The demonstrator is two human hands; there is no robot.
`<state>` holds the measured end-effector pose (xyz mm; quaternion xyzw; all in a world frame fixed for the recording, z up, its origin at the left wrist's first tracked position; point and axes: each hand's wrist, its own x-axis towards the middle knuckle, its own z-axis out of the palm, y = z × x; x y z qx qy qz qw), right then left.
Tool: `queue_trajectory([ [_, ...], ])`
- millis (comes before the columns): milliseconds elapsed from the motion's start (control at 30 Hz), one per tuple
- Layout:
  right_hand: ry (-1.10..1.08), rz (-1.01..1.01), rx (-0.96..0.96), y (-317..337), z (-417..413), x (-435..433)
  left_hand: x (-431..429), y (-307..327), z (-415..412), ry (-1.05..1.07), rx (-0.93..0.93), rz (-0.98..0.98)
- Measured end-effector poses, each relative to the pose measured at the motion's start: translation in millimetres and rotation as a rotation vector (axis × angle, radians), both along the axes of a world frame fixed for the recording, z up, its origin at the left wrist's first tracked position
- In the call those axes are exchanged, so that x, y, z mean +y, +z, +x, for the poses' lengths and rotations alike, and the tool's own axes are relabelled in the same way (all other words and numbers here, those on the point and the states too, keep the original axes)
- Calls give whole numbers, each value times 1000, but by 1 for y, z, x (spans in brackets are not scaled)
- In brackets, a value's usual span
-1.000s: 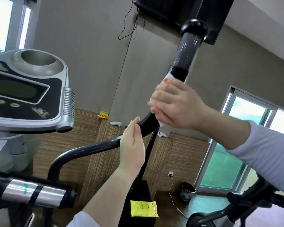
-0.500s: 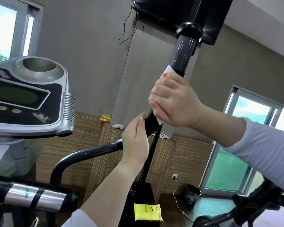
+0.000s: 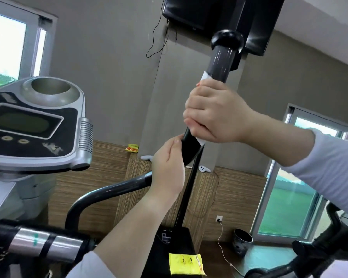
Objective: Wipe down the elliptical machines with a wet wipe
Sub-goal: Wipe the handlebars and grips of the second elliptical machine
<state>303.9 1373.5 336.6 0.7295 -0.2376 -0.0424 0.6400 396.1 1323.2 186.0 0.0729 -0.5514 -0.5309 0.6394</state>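
Right hand (image 3: 215, 111) slid up handlebar (image 3: 222, 61), wet wipe (image 3: 207, 75) clamped inside grip, left hand (image 3: 167, 163) seemingly holding below

A small gym room: an exercise machine console (image 3: 34, 125) at left, a handlebar (image 3: 222, 63) at centre, a wall-mounted screen (image 3: 199, 11) at top.

There is only one view, from a wide-angle camera on the person's head. It looks forward and tilted upward along the upright black handlebar with round knob (image 3: 222, 63), which stands very near in the middle. The grey console with dark display (image 3: 28, 125) is close at left; the black wall-mounted screen (image 3: 191, 11) is high above, farther.
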Motion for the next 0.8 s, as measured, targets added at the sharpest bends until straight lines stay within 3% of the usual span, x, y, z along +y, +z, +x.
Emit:
queue_trajectory([
  [67,-15,60,59,18,-2,6,3,7,0,13,8,-11],
  [200,1,-44,-60,51,4,4,8,30,4,1,11,-28],
  [367,-3,-1,-46,38,-4,6,12,51,8,-70,35,19],
  [433,14,22,-7,44,-7,13,14,48,7,-37,6,-5],
  [567,65,-50,-107,49,3,4,19,46,9,36,-24,-46],
  [700,26,40,-18,29,-5,6,21,49,11,67,-36,-35],
  [800,75,-5,-39,39,-9,11,22,49,11,72,-43,-47],
])
